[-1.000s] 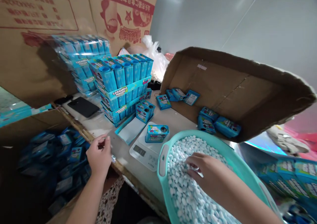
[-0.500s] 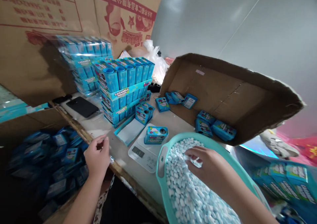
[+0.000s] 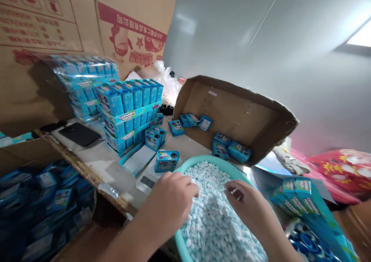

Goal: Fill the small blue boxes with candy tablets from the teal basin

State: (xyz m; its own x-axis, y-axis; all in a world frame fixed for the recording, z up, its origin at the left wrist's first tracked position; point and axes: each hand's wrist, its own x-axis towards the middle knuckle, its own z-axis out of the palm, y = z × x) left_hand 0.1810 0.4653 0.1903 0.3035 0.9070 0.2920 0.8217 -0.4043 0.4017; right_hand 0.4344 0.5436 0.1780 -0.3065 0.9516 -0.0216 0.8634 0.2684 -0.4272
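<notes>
A turquoise basin [image 3: 181, 235] stands before me, filled with small white and pale blue candies [image 3: 213, 208]. My left hand [image 3: 174, 194] hovers over its left side, fingers curled, and hides what they hold, if anything. Low above the candies at the right is my right hand [image 3: 246, 202], its fingers bent towards the thumb. Something small and pale shows in that grip, too unclear to name. Left of the basin, a blue candy box [image 3: 167, 161] rests on a white kitchen scale [image 3: 145, 182], whose display is partly covered by my left hand.
Stacked blue display trays [image 3: 127, 115] rise at the left, beside a black phone [image 3: 79, 134]. A tipped cardboard box [image 3: 232, 111] holds several blue boxes. Below the table edge lie many more boxes [image 3: 62, 198]. A blue carton [image 3: 315, 215] stands at the right.
My left hand has moved right, from the table edge to over the basin. My right hand stays over the candies. The view has shifted to the right.
</notes>
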